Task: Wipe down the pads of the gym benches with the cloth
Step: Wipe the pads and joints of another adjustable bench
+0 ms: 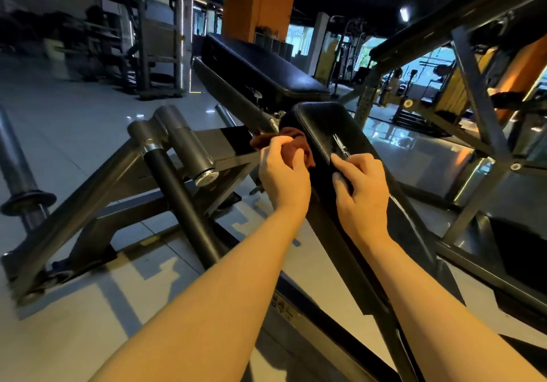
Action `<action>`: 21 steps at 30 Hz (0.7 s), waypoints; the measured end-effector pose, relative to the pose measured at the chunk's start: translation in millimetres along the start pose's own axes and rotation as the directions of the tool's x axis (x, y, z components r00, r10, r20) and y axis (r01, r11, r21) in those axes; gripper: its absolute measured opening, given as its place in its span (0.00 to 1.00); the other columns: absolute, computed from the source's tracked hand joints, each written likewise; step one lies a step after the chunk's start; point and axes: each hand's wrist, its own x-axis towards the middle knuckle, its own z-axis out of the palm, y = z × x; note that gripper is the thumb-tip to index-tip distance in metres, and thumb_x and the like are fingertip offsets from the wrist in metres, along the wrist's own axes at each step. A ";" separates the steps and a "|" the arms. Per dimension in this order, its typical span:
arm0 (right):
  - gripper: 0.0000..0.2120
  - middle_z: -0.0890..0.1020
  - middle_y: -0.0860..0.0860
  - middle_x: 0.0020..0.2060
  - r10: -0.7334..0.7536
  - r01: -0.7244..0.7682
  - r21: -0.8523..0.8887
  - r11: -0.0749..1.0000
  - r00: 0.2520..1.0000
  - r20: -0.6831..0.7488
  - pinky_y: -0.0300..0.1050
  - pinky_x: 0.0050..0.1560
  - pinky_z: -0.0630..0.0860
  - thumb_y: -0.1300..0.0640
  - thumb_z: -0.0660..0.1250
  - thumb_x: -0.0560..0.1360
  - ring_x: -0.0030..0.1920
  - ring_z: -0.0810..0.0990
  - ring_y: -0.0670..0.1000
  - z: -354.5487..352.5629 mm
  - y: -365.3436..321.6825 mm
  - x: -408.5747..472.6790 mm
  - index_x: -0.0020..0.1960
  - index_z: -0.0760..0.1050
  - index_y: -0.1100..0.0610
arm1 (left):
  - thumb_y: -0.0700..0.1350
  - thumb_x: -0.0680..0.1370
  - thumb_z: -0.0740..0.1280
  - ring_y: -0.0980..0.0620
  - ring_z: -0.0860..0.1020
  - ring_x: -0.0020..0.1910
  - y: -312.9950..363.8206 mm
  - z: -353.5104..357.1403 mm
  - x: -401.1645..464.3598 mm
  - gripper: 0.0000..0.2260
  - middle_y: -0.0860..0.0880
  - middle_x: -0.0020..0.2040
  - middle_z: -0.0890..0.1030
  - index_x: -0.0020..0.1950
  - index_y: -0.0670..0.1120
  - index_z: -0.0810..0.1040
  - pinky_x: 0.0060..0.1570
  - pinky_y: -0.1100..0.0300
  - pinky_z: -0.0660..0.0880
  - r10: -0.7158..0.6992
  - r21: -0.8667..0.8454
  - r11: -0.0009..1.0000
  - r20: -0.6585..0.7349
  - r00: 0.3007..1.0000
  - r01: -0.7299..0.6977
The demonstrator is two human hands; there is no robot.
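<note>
The room is dim, with a black ceiling and only small ceiling lights [404, 13] showing as blown-out white spots at the upper right. Cool daylight enters through the windows [299, 36] at the back and right, overexposed to pale cyan. It reflects as glare on the glossy floor tiles [74, 132] and as soft sheen on the black seat pad [328, 127]. The machine frame [97, 204] casts blurred shadows on the floor at the lower left. Both forearms are warmly lit. Wide-angle distortion bends straight bars near the edges, and the left background is smeared and soft.
</note>
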 end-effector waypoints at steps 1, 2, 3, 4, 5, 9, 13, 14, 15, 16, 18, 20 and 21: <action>0.16 0.75 0.50 0.49 0.002 -0.002 0.009 1.000 1.000 -0.002 0.31 0.48 0.63 0.56 0.61 0.78 0.50 0.67 0.44 0.0 -0.4 0.1 0.62 0.78 0.58 | 0.39 0.77 0.68 0.54 0.73 0.55 -4.6 -2.1 -7.8 0.07 0.53 0.53 0.72 0.53 0.46 0.77 0.52 0.71 0.71 0.023 0.000 1.000 0.033 0.999 -0.023; 0.16 0.74 0.49 0.49 0.002 -0.002 0.014 1.000 1.000 0.000 0.31 0.49 0.63 0.55 0.61 0.77 0.50 0.66 0.43 -0.3 -0.5 0.7 0.63 0.78 0.57 | 0.39 0.76 0.69 0.56 0.72 0.54 -8.2 -6.2 -17.4 0.08 0.55 0.52 0.73 0.53 0.46 0.76 0.51 0.75 0.68 0.051 0.031 0.998 0.088 0.995 -0.054; 0.17 0.73 0.48 0.49 0.002 -0.002 0.020 1.000 1.000 0.006 0.30 0.49 0.63 0.55 0.61 0.77 0.50 0.66 0.43 -1.0 -0.4 0.8 0.63 0.78 0.57 | 0.39 0.75 0.70 0.58 0.71 0.53 -12.3 -10.8 -25.5 0.09 0.56 0.51 0.73 0.54 0.47 0.76 0.49 0.78 0.66 0.069 0.062 0.995 0.156 0.985 -0.079; 0.17 0.72 0.46 0.49 0.007 -0.007 0.031 1.000 1.000 0.013 0.30 0.50 0.62 0.54 0.62 0.77 0.51 0.66 0.42 -2.0 -0.1 0.2 0.64 0.77 0.57 | 0.39 0.75 0.70 0.59 0.71 0.51 -16.7 -15.7 -29.4 0.10 0.57 0.50 0.73 0.54 0.48 0.74 0.47 0.80 0.65 0.075 0.068 0.994 0.205 0.976 -0.090; 0.17 0.71 0.46 0.49 0.012 -0.013 0.047 0.999 1.000 0.020 0.29 0.51 0.62 0.54 0.62 0.77 0.51 0.66 0.42 -2.7 -0.2 -0.2 0.64 0.77 0.56 | 0.40 0.75 0.70 0.59 0.73 0.50 -18.5 -20.0 -26.3 0.11 0.56 0.50 0.74 0.54 0.49 0.72 0.46 0.78 0.67 0.070 0.052 0.995 0.210 0.975 -0.083; 0.18 0.71 0.45 0.50 0.026 -0.028 0.075 0.997 0.999 0.028 0.25 0.52 0.61 0.53 0.63 0.77 0.52 0.66 0.41 -4.3 -0.3 -0.4 0.65 0.76 0.55 | 0.41 0.77 0.67 0.54 0.75 0.50 -10.0 -18.8 24.9 0.09 0.48 0.54 0.74 0.54 0.48 0.72 0.40 0.75 0.66 -0.028 0.038 0.999 -0.002 1.000 0.028; 0.17 0.71 0.46 0.50 0.051 -0.052 0.087 0.995 0.999 0.019 0.28 0.52 0.62 0.53 0.63 0.77 0.52 0.67 0.43 -1.8 -2.4 -0.9 0.64 0.77 0.55 | 0.41 0.76 0.68 0.61 0.72 0.45 -13.7 -11.7 14.8 0.05 0.51 0.49 0.74 0.48 0.49 0.74 0.39 0.76 0.67 0.053 0.122 0.991 0.082 0.995 -0.063; 0.17 0.71 0.46 0.50 0.050 -0.052 0.090 0.995 0.999 0.020 0.30 0.51 0.62 0.53 0.63 0.77 0.52 0.67 0.43 -1.5 -2.3 -0.7 0.64 0.77 0.55 | 0.41 0.76 0.68 0.63 0.72 0.45 -18.9 -13.7 3.1 0.05 0.52 0.48 0.75 0.47 0.50 0.74 0.40 0.77 0.67 0.072 0.136 0.986 0.144 0.987 -0.092; 0.17 0.71 0.46 0.49 0.049 -0.051 0.094 0.994 0.999 0.023 0.31 0.51 0.63 0.53 0.63 0.77 0.52 0.67 0.44 -1.7 -2.2 -1.0 0.64 0.77 0.55 | 0.41 0.76 0.69 0.64 0.72 0.45 -23.9 -17.1 -7.8 0.05 0.53 0.47 0.76 0.46 0.50 0.75 0.41 0.76 0.67 0.084 0.149 0.982 0.207 0.975 -0.116; 0.17 0.71 0.46 0.49 0.052 -0.055 0.101 0.993 0.998 0.028 0.33 0.51 0.63 0.53 0.63 0.77 0.52 0.68 0.45 -2.2 -2.3 -1.4 0.64 0.77 0.55 | 0.41 0.75 0.69 0.65 0.73 0.45 -27.5 -21.1 -14.0 0.04 0.54 0.46 0.76 0.46 0.50 0.76 0.41 0.76 0.67 0.083 0.151 0.981 0.253 0.964 -0.124; 0.17 0.71 0.45 0.49 0.068 -0.072 0.124 0.990 0.997 0.035 0.34 0.51 0.64 0.52 0.63 0.77 0.52 0.68 0.45 -2.9 -4.0 -1.0 0.63 0.78 0.55 | 0.41 0.75 0.69 0.68 0.72 0.45 -23.0 -25.3 -7.3 0.05 0.56 0.45 0.76 0.47 0.49 0.75 0.43 0.77 0.67 0.071 0.132 0.986 0.210 0.975 -0.100; 0.17 0.71 0.44 0.50 0.089 -0.093 0.138 0.986 0.995 0.036 0.34 0.51 0.65 0.51 0.63 0.77 0.52 0.68 0.44 -2.3 -5.4 -0.2 0.63 0.78 0.54 | 0.40 0.76 0.68 0.65 0.72 0.45 -9.1 -23.3 14.0 0.06 0.53 0.49 0.74 0.49 0.49 0.73 0.41 0.75 0.66 0.053 0.103 0.993 0.062 0.997 -0.059; 0.17 0.71 0.44 0.50 0.097 -0.100 0.138 0.985 0.995 0.034 0.34 0.51 0.64 0.50 0.63 0.76 0.53 0.68 0.44 -1.7 -5.7 -0.1 0.62 0.78 0.54 | 0.40 0.77 0.67 0.63 0.72 0.46 -2.9 -20.0 24.3 0.06 0.51 0.51 0.74 0.50 0.49 0.73 0.40 0.75 0.66 0.041 0.088 0.995 0.017 0.999 -0.042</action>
